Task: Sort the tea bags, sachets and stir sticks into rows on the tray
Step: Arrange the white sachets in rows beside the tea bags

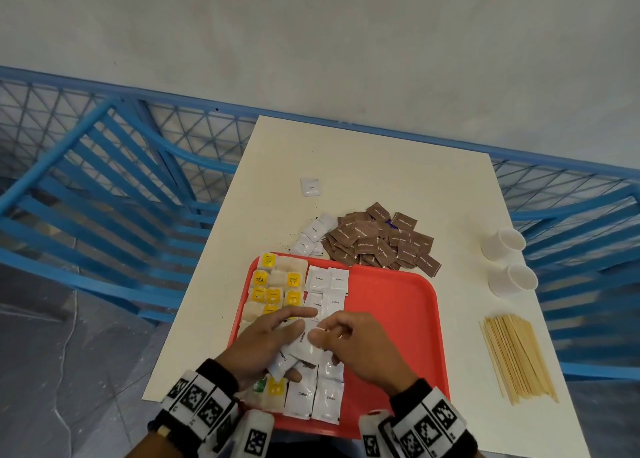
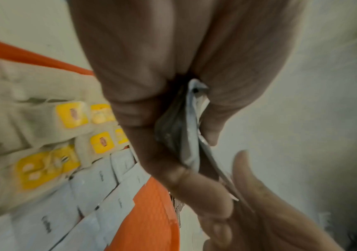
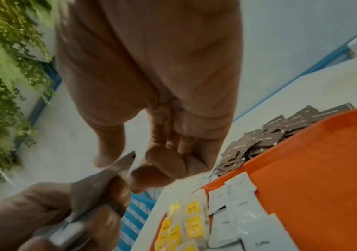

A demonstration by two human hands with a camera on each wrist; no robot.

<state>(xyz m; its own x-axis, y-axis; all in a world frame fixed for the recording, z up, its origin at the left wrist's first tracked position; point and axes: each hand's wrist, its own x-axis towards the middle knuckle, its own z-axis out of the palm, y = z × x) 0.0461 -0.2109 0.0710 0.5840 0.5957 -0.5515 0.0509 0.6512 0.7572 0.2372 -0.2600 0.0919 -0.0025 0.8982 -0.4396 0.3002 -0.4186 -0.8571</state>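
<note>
My left hand [image 1: 277,340] grips a small stack of white coffee sachets [image 1: 302,345] over the near left part of the red tray [image 1: 391,319]. My right hand [image 1: 320,333] pinches the upper edge of the top sachet [image 3: 124,161] between thumb and forefinger. Yellow-tagged tea bags [image 1: 273,284] fill the tray's left columns. Beside them lie white coffee sachets [image 1: 327,281] two abreast, with more [image 1: 313,400] at the near edge. In the left wrist view the stack [image 2: 187,135] sits between the thumb and fingers of my left hand [image 2: 194,144].
A heap of brown sugar sachets [image 1: 379,241] lies on the white table just beyond the tray. Loose white sachets [image 1: 311,236] lie left of it, one more [image 1: 310,186] farther back. Wooden stir sticks [image 1: 516,357] and two white cups [image 1: 504,244] are at the right. Blue railing surrounds the table.
</note>
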